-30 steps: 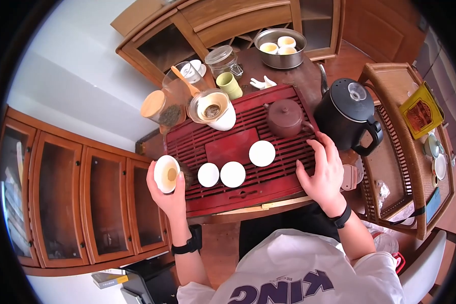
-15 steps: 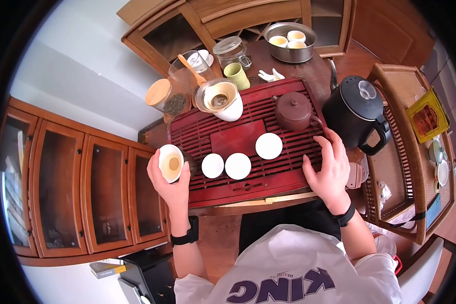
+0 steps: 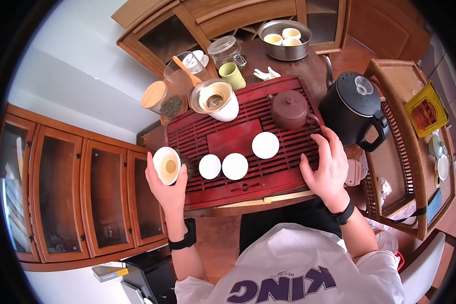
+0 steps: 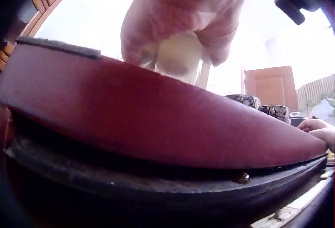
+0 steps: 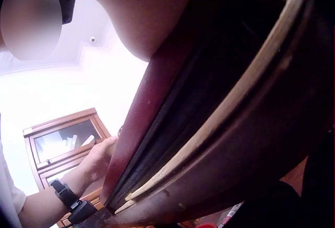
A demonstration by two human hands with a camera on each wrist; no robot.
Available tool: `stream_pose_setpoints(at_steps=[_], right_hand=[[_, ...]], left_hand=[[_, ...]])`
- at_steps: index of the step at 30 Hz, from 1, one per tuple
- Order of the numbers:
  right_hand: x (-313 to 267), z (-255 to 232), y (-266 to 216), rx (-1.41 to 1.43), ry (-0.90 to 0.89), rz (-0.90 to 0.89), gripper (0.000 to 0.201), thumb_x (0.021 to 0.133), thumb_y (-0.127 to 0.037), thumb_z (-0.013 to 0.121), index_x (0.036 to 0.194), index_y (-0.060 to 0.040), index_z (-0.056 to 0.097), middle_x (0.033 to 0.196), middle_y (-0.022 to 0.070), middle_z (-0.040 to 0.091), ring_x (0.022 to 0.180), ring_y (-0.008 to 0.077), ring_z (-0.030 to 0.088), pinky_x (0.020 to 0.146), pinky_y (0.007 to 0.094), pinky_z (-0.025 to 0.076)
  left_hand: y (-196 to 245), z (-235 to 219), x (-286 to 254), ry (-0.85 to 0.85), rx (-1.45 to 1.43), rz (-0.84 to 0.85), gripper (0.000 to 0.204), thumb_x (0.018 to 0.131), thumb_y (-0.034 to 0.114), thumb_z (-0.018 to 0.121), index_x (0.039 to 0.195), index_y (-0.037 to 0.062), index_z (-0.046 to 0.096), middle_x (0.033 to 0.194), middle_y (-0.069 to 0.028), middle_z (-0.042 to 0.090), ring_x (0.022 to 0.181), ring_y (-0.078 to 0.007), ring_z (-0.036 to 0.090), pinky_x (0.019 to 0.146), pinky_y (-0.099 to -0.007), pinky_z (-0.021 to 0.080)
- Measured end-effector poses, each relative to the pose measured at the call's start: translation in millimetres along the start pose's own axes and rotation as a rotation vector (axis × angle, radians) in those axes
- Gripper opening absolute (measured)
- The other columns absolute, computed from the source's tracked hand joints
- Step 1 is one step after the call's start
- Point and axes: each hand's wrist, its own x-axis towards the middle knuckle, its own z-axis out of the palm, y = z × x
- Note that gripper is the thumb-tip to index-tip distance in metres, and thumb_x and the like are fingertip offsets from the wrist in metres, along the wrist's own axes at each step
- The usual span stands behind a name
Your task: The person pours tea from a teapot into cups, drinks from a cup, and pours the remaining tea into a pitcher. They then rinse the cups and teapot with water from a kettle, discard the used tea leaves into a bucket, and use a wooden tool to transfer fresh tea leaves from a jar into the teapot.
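My left hand [image 3: 168, 189] grips a pale cup [image 3: 160, 161] at the left edge of the slatted red tea tray [image 3: 197, 194], thumb on one side and fingers on the other. A small amount of yellowish liquid shows at the bottom. In the left wrist view the cup [image 4: 179, 55] looks translucent. My right hand [image 3: 327, 169] rests on the tray's right side, fingers spread, just below a brown clay teapot [image 3: 290, 110]. Three small cups with white insides stand between the hands: a left one [image 3: 210, 166], a middle one [image 3: 235, 166] and a right one [image 3: 265, 145].
A strainer [image 3: 211, 97] sits over a white pitcher [image 3: 227, 112] at the tray's back left. Behind are a tea-leaf jar [image 3: 170, 105], a green cup [image 3: 231, 75] and a metal pot [image 3: 286, 49] with cups inside. A black kettle [image 3: 350, 114] and a wicker cart [image 3: 390, 152] flank the right.
The head view has shifted slightly, moving the whole tray in the picture. My left hand keeps its grip on the cup, and my right hand stays on the tray's right side.
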Motion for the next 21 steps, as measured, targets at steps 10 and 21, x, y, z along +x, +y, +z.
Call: stream_pose_setpoints(at_steps=[10,21], right_hand=[[-0.3,0.0,0.0,-0.012,-0.007,0.000,0.047,0.073,-0.016,0.075,0.117,-0.0049,0.061,0.128,0.0205,0.057,0.112,0.0387,0.060,0.091,0.0431,0.052],[20.2,-14.2,-40.3,0.345,-0.022,-0.287,0.049,0.064,-0.012,0.082,0.110,-0.0067,0.064,0.122,0.0149,0.060,0.115,0.0345,0.059,0.110,0.0589,0.038]], left_hand=[[3.1,-1.1,2.0,-0.022,0.048,-0.077,0.086,0.071,0.017,0.090,0.143,0.0018,0.047,0.126,-0.0165,0.054,0.117,-0.0311,0.058,0.098,-0.0419,0.049],[-0.9,-2.6,4.1,-0.086,-0.141,-0.141,0.078,0.073,0.011,0.089,0.138,0.0011,0.048,0.128,-0.0143,0.058,0.117,-0.0234,0.060,0.100,-0.0369,0.049]])
